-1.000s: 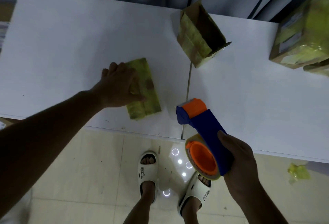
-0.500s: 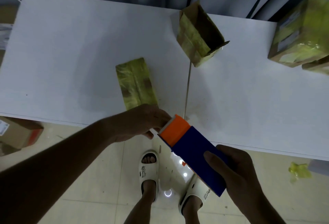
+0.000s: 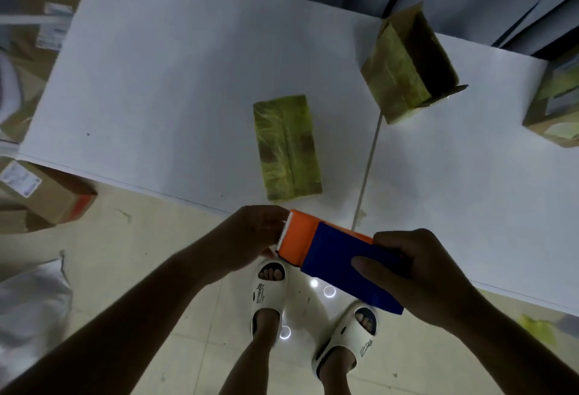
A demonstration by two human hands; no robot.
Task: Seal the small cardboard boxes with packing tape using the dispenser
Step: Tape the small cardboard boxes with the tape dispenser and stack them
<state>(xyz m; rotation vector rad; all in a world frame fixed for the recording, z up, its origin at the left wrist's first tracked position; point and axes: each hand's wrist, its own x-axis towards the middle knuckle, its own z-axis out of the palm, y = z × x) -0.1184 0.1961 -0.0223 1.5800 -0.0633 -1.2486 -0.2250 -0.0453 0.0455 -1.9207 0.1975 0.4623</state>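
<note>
A small flat box [image 3: 286, 147] wrapped in yellowish tape lies on the white table [image 3: 163, 87] near its front edge. My right hand [image 3: 416, 272] grips the blue and orange tape dispenser [image 3: 332, 256], held level in front of the table edge below that box. My left hand [image 3: 253, 234] is at the dispenser's orange toothed end, fingers curled against the blade; whether it pinches tape is hidden. An open cardboard box [image 3: 410, 65] with yellow tape on its side lies tipped at the back right.
Another taped box [image 3: 554, 106] sits at the table's right edge. Cardboard cartons [image 3: 44, 194] stand on the floor at left. A yellow tape scrap [image 3: 537, 327] lies on the floor at right. My feet in white slippers [image 3: 269, 288] stand below the dispenser.
My left hand left the flat box and came down to the dispenser's orange end. The right hand turned the dispenser from upright to flat, so the roll no longer shows.
</note>
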